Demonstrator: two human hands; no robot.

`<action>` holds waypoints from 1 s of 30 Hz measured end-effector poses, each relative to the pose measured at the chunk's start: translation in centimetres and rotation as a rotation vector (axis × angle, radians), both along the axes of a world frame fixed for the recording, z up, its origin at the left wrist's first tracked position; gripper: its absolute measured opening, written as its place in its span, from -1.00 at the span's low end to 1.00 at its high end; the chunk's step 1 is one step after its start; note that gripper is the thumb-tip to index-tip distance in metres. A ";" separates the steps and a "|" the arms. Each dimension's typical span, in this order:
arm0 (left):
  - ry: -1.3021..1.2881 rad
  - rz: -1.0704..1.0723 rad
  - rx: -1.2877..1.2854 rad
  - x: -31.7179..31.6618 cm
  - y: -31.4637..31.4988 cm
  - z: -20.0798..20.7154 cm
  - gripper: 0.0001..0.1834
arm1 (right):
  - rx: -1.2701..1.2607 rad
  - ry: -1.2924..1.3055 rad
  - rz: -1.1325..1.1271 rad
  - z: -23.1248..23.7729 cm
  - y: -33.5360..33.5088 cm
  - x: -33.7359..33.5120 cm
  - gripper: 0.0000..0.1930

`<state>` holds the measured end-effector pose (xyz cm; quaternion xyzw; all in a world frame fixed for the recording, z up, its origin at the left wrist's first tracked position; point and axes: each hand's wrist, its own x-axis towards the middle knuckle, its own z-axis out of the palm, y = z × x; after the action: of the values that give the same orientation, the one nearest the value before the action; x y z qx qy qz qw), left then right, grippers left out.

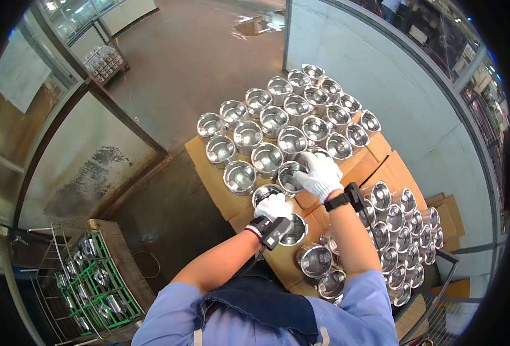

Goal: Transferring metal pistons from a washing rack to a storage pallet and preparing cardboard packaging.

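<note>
Both my hands wear white gloves. My left hand (275,209) is closed at the near rim of a shiny metal pot (264,191) at the front of a group. Just beyond it and to the right, my right hand (319,175) grips the rim of another open metal pot (290,183), its fingertips partly hidden. Another pot (294,232) stands close beside my left wrist. Rows of similar pots (274,118) stand upright, mouths up, on brown cardboard (217,187) beyond my hands.
More metal pots (314,260) stand near my right elbow, and a dense group of smaller-looking pots (403,239) lies to the right. At lower left is a wire cart with green racks (113,291) holding metal parts. A pale partition (347,52) rises behind the table.
</note>
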<state>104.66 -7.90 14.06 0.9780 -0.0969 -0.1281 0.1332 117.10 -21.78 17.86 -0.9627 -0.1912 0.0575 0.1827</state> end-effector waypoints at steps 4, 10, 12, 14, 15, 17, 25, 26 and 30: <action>-0.038 -0.044 -0.250 -1.6 2.2 2.4 -0.22 | 0.167 -0.018 0.026 2.6 -4.0 -3.4 -0.55; -0.421 0.649 -0.707 -2.8 11.8 0.1 -0.30 | 0.058 -0.033 -0.046 4.1 -8.6 -6.0 -0.42; -0.136 1.003 -1.303 -1.3 13.2 -3.2 -0.28 | 0.045 -0.027 -0.077 3.9 -8.6 -6.0 -0.41; -0.097 1.261 -1.785 -0.3 13.6 -6.2 -0.34 | -0.004 0.011 -0.085 3.6 -8.2 -5.9 -0.39; -0.125 1.171 -1.865 0.5 13.7 -7.3 -0.43 | -0.028 0.033 -0.096 3.5 -7.8 -6.0 -0.38; -0.135 0.917 -1.892 1.4 13.2 -8.9 -0.50 | -0.045 0.048 -0.114 3.2 -7.3 -6.0 -0.34; -0.038 0.951 -1.833 2.1 11.6 -7.4 -0.18 | -0.087 0.031 -0.243 1.5 -2.5 -3.8 -0.05; -0.037 0.970 -1.827 2.0 11.5 -7.0 -0.17 | -0.130 0.040 -0.242 1.0 -1.7 -3.3 -0.03; -0.026 0.995 -1.701 2.2 11.1 -6.1 -0.14 | -0.222 0.007 -0.281 -0.9 0.2 -2.1 -0.05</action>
<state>106.82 3.21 7.98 0.4870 0.2642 0.0658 0.8299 115.02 -21.54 16.95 -0.9940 -0.0469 0.0553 0.0823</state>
